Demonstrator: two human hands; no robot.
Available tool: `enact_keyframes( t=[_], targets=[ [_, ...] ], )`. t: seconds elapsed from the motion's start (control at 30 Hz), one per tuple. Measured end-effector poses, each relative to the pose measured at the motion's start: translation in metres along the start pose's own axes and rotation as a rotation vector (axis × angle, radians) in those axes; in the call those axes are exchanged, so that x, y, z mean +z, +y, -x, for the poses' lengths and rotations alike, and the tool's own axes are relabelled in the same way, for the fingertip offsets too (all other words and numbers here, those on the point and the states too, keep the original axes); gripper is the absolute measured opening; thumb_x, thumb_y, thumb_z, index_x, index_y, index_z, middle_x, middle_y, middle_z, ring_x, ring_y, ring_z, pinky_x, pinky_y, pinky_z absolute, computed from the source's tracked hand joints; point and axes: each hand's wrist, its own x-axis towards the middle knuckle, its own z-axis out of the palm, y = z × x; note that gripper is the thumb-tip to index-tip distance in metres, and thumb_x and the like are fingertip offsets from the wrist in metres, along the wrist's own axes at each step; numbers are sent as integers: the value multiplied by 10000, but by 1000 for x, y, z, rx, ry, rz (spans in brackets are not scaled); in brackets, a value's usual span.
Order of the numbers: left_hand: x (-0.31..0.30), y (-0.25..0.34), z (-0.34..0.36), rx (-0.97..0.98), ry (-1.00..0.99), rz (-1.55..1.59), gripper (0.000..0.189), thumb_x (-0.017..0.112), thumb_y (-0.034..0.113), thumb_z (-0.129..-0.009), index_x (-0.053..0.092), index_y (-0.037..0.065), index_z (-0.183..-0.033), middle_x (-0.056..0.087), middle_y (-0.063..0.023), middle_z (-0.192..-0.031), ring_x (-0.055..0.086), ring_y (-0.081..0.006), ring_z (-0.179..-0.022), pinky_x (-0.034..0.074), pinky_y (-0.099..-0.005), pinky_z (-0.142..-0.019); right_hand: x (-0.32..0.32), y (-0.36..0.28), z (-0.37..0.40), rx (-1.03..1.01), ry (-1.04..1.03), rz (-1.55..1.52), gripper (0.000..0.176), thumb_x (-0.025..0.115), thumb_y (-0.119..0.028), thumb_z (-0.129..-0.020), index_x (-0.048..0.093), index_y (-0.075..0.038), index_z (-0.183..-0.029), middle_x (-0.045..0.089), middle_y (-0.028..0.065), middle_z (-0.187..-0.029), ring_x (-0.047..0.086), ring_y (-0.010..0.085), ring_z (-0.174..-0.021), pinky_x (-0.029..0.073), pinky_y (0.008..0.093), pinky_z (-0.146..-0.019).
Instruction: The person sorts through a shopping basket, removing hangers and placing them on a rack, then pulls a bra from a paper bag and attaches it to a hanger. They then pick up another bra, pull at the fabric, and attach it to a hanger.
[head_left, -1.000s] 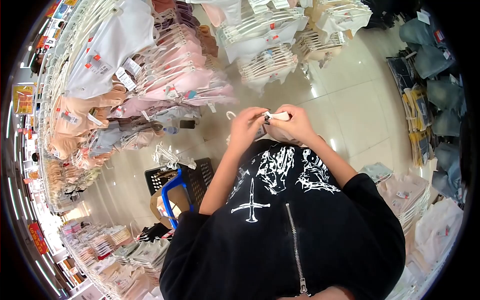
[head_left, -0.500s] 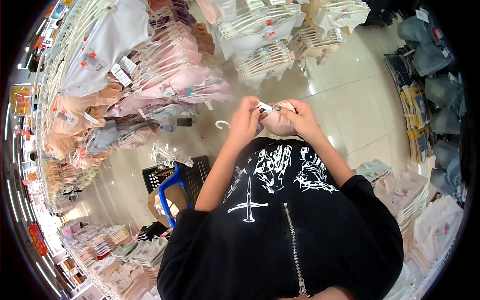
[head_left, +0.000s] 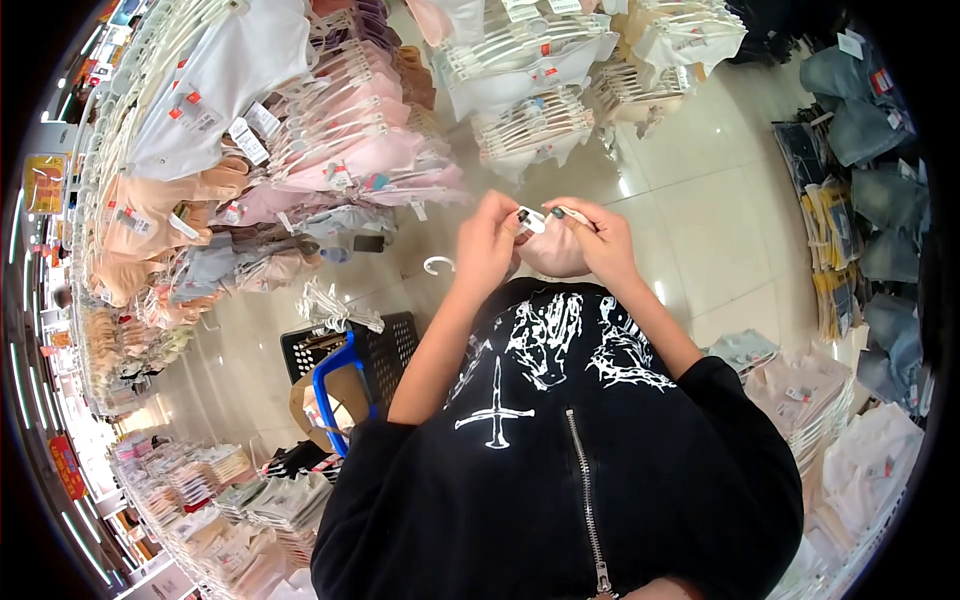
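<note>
In front of my chest, a pale pink bra (head_left: pixel 553 252) hangs between my two hands. My left hand (head_left: pixel 487 243) is closed, its thumb and fingers pinching a white plastic hanger end (head_left: pixel 533 220). The hanger's curved hook (head_left: pixel 438 265) sticks out to the left beyond my wrist. With thumb and forefinger, my right hand (head_left: pixel 604 242) pinches the bra's upper edge beside that hanger end. Most of the hanger is hidden behind my left hand and the bra.
Racks of hanging bras (head_left: pixel 350 120) stand at the left and ahead. Below left is a black basket (head_left: pixel 395 345) with a blue handle (head_left: pixel 322 385) and white hangers (head_left: pixel 335 308) on it. Denim clothes (head_left: pixel 885 190) hang at right; stacked garments (head_left: pixel 800 395) lie lower right.
My fingertips have shifted slightly around the hanger end, and more of its white loop shows. The bra's edge has moved a little in my right fingers. Both hands stay in nearly the same place.
</note>
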Motion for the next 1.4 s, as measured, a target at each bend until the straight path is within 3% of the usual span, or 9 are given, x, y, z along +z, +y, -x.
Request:
enact_keyframes(
  t=[0.3, 0.6, 0.7, 0.9, 0.93, 1.0, 1.1, 1.23, 1.4],
  targets=[
    [5, -4, 0, 30, -70, -128, 79, 520, 75, -822, 481, 21, -865, 565, -157, -684, 584, -293, -632, 443, -312, -571, 3, -9, 2, -90, 13, 85, 228, 476, 44, -798, 614, 21, -978, 643, 63, -907, 574, 98, -823, 443, 225, -755],
    [7, -2, 3, 12, -77, -12, 133, 545, 105, -829, 502, 11, -913, 610, -103, -773, 604, -182, -669, 461, -265, -631, -17, -8, -1, 269, -178, 140, 188, 647, -92, -749, 635, 10, -907, 637, 31, -806, 555, 68, -736, 440, 196, -658],
    [5, -5, 3, -32, -112, 31, 165, 535, 147, -845, 529, 7, -931, 621, -85, -801, 603, -166, -722, 460, -272, -674, -13, 0, 1, 190, -119, 80, 202, 667, -99, -733, 637, 7, -902, 632, 31, -777, 547, 65, -708, 440, 203, -629],
    [-39, -38, -10, 22, 292, -10, 217, 506, 186, -844, 584, 21, -963, 620, -111, -912, 586, -213, -847, 434, -304, -777, -50, 28, -5, 195, 299, -104, 187, 616, -25, -743, 611, 18, -925, 616, 44, -792, 550, 94, -698, 450, 230, -652],
    [-54, -48, -12, 116, 350, -186, 194, 497, 110, -868, 572, 15, -1020, 598, -25, -923, 524, -90, -824, 416, -232, -742, -60, 30, -6, 159, 323, -205, 184, 599, -20, -755, 598, 28, -932, 613, 51, -816, 558, 107, -722, 453, 240, -673],
    [-76, -55, -5, 84, 386, -371, 231, 508, 153, -873, 559, 0, -1038, 599, -25, -922, 510, -87, -821, 408, -244, -756, -81, 35, -8, 119, 370, -355, 181, 581, -22, -771, 581, 41, -941, 610, 63, -855, 568, 125, -760, 456, 252, -702],
    [-78, -64, 4, 36, 357, -233, 232, 556, 161, -832, 576, 4, -1002, 622, -73, -933, 561, -179, -833, 407, -281, -798, -100, 43, -6, 111, 430, -501, 186, 568, -43, -798, 566, 47, -962, 605, 81, -909, 575, 144, -811, 459, 265, -730],
    [-66, -70, 13, -200, 193, 291, 214, 532, 167, -876, 579, -5, -995, 588, 5, -883, 487, -45, -793, 388, -193, -720, -105, 46, -5, 172, 438, -605, 193, 593, -40, -773, 574, 46, -945, 601, 72, -890, 563, 133, -789, 449, 257, -707],
    [-52, -35, 11, -17, 303, 333, 183, 516, 154, -872, 590, 2, -942, 590, -7, -850, 497, -40, -731, 393, -182, -651, -111, 70, -4, 282, 385, -429, 195, 577, -82, -815, 564, 22, -979, 603, 69, -932, 570, 136, -843, 452, 257, -745]
  ],
)
